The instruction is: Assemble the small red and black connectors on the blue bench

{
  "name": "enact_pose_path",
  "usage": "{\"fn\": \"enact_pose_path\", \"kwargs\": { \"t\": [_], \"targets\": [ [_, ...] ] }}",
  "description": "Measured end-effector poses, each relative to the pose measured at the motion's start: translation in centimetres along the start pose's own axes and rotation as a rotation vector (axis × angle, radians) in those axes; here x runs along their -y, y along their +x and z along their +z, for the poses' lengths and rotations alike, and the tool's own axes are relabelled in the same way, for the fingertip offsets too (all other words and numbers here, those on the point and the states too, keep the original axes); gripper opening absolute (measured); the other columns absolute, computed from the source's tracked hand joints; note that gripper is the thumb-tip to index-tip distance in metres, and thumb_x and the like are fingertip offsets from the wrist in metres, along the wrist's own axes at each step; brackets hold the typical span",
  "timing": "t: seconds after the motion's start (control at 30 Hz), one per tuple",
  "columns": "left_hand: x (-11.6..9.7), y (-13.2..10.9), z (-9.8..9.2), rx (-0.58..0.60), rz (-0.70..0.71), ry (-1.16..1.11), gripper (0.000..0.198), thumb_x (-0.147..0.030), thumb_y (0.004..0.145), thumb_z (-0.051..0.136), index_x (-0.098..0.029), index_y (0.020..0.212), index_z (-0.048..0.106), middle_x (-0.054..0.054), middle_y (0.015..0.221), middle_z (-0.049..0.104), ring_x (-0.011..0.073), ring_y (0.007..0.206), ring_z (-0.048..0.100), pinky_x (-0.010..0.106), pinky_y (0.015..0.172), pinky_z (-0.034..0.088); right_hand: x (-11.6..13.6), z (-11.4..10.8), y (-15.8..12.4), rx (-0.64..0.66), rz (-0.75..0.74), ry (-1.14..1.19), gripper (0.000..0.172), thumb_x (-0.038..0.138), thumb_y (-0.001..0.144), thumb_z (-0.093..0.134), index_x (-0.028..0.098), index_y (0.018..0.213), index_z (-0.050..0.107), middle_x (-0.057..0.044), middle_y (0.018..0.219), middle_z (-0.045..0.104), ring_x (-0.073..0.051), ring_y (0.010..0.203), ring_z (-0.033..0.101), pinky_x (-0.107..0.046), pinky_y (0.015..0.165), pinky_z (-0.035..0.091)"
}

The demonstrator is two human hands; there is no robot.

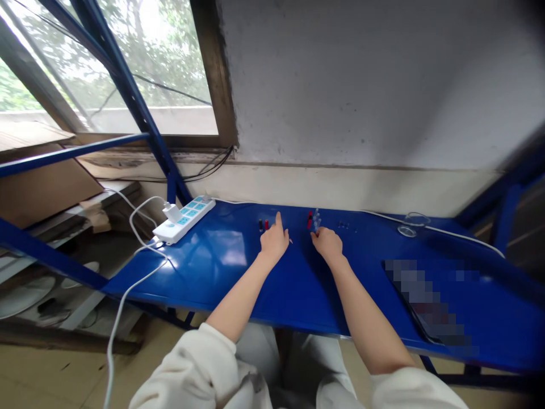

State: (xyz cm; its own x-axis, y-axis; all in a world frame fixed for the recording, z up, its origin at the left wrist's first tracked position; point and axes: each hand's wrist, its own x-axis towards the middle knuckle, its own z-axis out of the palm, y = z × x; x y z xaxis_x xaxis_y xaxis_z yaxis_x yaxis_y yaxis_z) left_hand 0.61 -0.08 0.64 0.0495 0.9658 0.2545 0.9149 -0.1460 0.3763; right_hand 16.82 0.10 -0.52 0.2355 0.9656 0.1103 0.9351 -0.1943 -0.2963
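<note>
My left hand [275, 240] is over the blue tabletop, index finger stretched toward the wall and thumb apart, with nothing seen in it. Just left of it stand a small black cylinder [260, 225] and a small red cylinder [267, 225]. My right hand [328, 243] has its fingertips closed at the near end of a cluster of small clear plastic pieces [317, 218], and appears to pinch one; the fingers partly hide it. Touching or close beside that cluster is a red-and-black group of small cylinders [310, 220].
A white power strip [183, 220] with a plugged-in adapter and cables lies at the table's left. More clear bits [344, 225] lie right of my right hand. A clear round item [407, 231] and a dark flat object [419, 301], partly blurred, are farther right. Blue posts frame the table.
</note>
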Motion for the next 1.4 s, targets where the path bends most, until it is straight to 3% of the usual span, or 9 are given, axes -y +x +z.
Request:
{"fn": "enact_pose_path", "kwargs": {
  "t": [0.2,0.43,0.57,0.7,0.8,0.9,1.03,1.2,1.4],
  "targets": [
    [2.0,-0.3,-0.1,-0.036,-0.111,0.061,0.058,-0.032,0.085,0.035,-0.019,0.138,0.013,0.013,0.092,0.063,0.025,0.076,0.062,0.034,0.067,0.045,1.3,0.5,-0.9,-0.014,-0.325,0.103,0.028,0.037,0.082,0.04,0.019,0.068,0.056,-0.005,0.061,0.058,-0.015,0.055,0.053,-0.023,0.048,0.029],
    [2.7,0.1,0.4,-0.047,-0.122,0.038,0.047,-0.028,0.087,0.03,-0.021,0.133,0.026,0.014,0.102,0.059,0.0236,0.08,0.062,0.033,0.069,0.045,1.4,0.9,-1.1,-0.016,-0.439,0.163,0.03,0.037,0.082,0.039,0.019,0.063,0.053,-0.002,0.055,0.054,-0.012,0.049,0.046,-0.022,0.046,0.026],
    [3.1,0.3,0.5,-0.092,-0.085,-0.129,0.032,-0.02,0.087,0.029,-0.022,0.115,0.045,0.01,0.101,0.06,0.0196,0.082,0.061,0.03,0.071,0.044,1.5,0.8,-1.2,-0.03,-0.445,0.207,0.033,0.04,0.082,0.037,0.019,0.062,0.052,-0.001,0.054,0.053,-0.012,0.05,0.047,-0.022,0.047,0.027],
    [2.9,0.5,1.0,-0.118,0.057,-0.572,0.023,-0.019,0.086,0.033,-0.019,0.101,0.05,0.003,0.077,0.061,0.012,0.067,0.058,0.024,0.065,0.044,1.8,0.9,-1.3,-0.087,-0.35,0.341,0.033,0.043,0.084,0.033,0.02,0.073,0.054,-0.002,0.061,0.056,-0.014,0.056,0.052,-0.023,0.052,0.032],
    [2.1,0.3,1.4,-0.045,0.087,-0.927,0.02,-0.024,0.086,0.035,-0.017,0.1,0.048,0.0,0.072,0.057,0.0047,0.043,0.047,0.018,0.047,0.039,2.1,1.0,-1.4,-0.084,-0.244,0.499,0.038,0.047,0.086,0.026,0.02,0.08,0.052,-0.003,0.067,0.059,-0.016,0.063,0.055,-0.024,0.058,0.036],
    [1.2,0.0,1.5,0.053,0.119,-1.143,0.019,-0.027,0.085,0.038,-0.016,0.098,0.046,-0.002,0.071,0.055,0.0015,0.035,0.041,0.016,0.039,0.034,2.3,0.9,-1.5,-0.069,-0.25,0.662,0.044,0.051,0.086,0.022,0.02,0.071,0.049,-0.002,0.065,0.057,-0.015,0.061,0.054,-0.024,0.06,0.038],
    [0.8,-0.2,1.2,0.1,0.138,-1.259,0.017,-0.027,0.084,0.041,-0.016,0.096,0.046,-0.002,0.07,0.055,0.0013,0.035,0.043,0.016,0.04,0.037,2.5,0.6,-1.7,-0.129,-0.288,0.779,0.042,0.055,0.083,0.029,0.02,0.064,0.043,0.001,0.057,0.05,-0.012,0.054,0.046,-0.023,0.055,0.036],
    [0.8,-0.4,0.5,0.125,0.106,-1.303,0.019,-0.03,0.083,0.044,-0.016,0.096,0.046,-0.002,0.073,0.056,0.0013,0.036,0.045,0.016,0.04,0.036,2.8,0.5,-1.8,-0.104,-0.279,0.961,0.041,0.056,0.08,0.036,0.02,0.061,0.04,0.004,0.051,0.041,-0.009,0.047,0.039,-0.021,0.048,0.033],
    [0.9,-0.3,0.4,0.126,0.074,-1.328,0.023,-0.033,0.082,0.044,-0.015,0.097,0.046,0.0,0.075,0.058,0.0022,0.036,0.047,0.015,0.037,0.032,2.9,0.9,-1.6,-0.073,-0.302,1.068,0.036,0.054,0.079,0.039,0.02,0.069,0.043,0.004,0.056,0.044,-0.008,0.047,0.039,-0.02,0.047,0.034]
  ]
}}
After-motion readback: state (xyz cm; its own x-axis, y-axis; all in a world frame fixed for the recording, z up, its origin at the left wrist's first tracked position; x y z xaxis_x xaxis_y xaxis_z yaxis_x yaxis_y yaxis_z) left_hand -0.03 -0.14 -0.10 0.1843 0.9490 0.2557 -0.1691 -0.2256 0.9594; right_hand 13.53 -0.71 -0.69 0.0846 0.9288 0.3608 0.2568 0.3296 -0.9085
